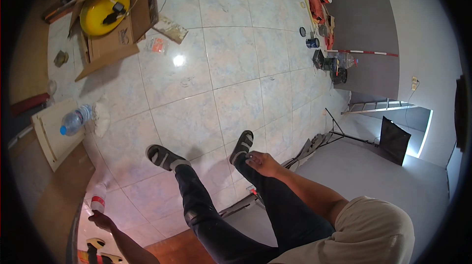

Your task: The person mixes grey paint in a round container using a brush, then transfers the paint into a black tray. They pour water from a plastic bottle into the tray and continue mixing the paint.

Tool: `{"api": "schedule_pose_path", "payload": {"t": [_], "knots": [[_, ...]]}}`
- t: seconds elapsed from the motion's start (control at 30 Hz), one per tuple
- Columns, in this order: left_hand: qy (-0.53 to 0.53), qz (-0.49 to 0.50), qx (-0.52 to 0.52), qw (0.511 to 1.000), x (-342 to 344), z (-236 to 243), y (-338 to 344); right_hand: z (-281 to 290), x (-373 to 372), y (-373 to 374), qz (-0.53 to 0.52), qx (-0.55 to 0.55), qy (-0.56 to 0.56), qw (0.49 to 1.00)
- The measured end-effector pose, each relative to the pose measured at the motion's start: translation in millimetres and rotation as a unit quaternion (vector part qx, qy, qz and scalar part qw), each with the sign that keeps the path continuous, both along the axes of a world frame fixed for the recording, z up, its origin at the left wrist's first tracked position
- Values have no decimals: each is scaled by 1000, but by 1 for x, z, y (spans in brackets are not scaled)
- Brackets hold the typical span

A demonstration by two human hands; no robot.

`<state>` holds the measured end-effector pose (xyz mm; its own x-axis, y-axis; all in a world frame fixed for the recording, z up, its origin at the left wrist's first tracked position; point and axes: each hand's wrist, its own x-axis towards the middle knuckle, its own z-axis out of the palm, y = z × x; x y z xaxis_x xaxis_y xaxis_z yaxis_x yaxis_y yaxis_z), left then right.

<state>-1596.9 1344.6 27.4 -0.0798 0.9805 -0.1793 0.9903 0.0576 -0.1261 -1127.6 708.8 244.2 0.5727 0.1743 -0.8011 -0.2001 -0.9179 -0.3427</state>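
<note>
At the lower left, my left hand (pixel 102 221) is closed around one end of a clear plastic bottle (pixel 99 198) with a red and white label. The bottle's other end points away from me. My right hand (pixel 263 164) hangs in front of my right leg with its fingers curled together. A tiny pale spot shows at the fingertips, too small to name. Beyond my left hand, a larger clear bottle with a blue cap (pixel 73 121) lies on a cream panel (pixel 51 148).
An open cardboard box (pixel 110 50) holds a yellow basin (pixel 98 18) with a cable and plug. Paint cans (pixel 312 43), tools and a water jug (pixel 346 61) line the right wall. A tripod stand (pixel 339 128) and a ladder (pixel 376 106) stand at right. Tiled floor (pixel 187 111) spreads ahead.
</note>
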Motion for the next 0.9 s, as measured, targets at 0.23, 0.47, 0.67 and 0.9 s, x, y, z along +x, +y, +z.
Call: {"api": "schedule_pose_path", "payload": {"t": [0.23,0.47,0.67,0.9], "knots": [[-121,-321,-32,939,123,82,-42,21,-6,-61,-71,52,-44,995],[-93,-506,-112,850,380,262,-241,76,39,-91,-52,157,-129,978],[-221,-577,-126,776,601,457,-471,221,155,-141,55,220,-159,961],[-385,-689,-195,582,820,660,-728,338,303,-330,-107,123,-401,901]]}}
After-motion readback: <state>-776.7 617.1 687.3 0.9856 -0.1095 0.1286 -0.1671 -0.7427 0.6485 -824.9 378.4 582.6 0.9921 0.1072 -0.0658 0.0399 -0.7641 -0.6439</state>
